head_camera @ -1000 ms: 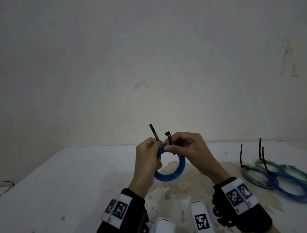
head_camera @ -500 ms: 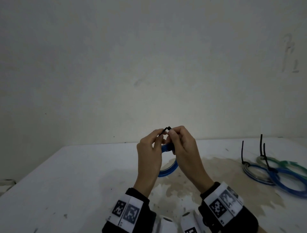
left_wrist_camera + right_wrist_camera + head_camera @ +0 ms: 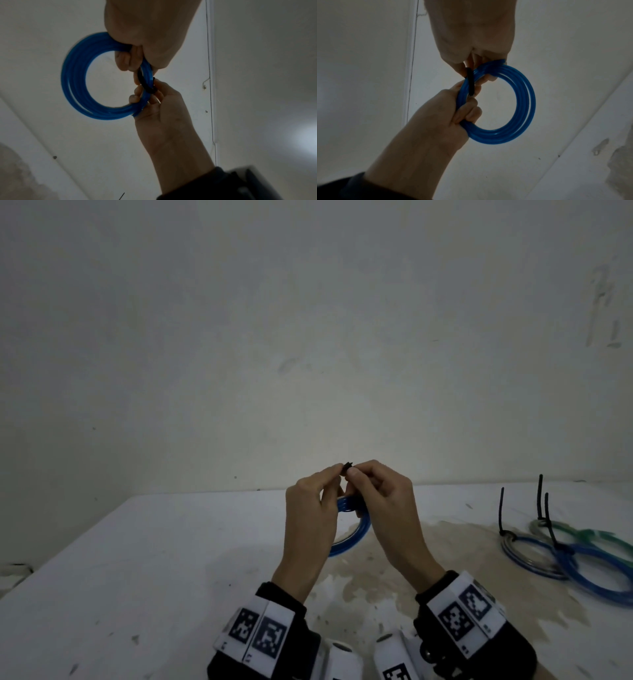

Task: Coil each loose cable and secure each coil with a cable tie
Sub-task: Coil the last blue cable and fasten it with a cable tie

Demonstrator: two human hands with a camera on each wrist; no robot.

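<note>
- Both hands raised together above the table, fingertips meeting: left hand [image 3: 313,510] and right hand [image 3: 387,508] each pinch the black plastic cable tie [image 3: 348,467] at its top and curl lower fingers round the coiled blue plastic cable [image 3: 356,534].
- Coil hangs below the fingers, off the surface, between the two wrists.
- Both wrists carry black cuffs with white square-code markers [image 3: 260,633].
- White table top [image 3: 144,559] is scuffed, with a large brownish stain [image 3: 394,573] under and right of the hands.
- Far right on the table: tied cable coils [image 3: 561,556], blue, grey and green, overlapping, black tie tails sticking up.
- Behind: plain off-white wall [image 3: 308,320], faint marks top right.
- Left wrist view only: tie band [image 3: 145,82] wrapped across the coil strands, right hand's fingertips [image 3: 137,96] on the inner side of the ring.
- Right wrist view only: left hand's fingers [image 3: 471,112] curled round the coil below the tie.
</note>
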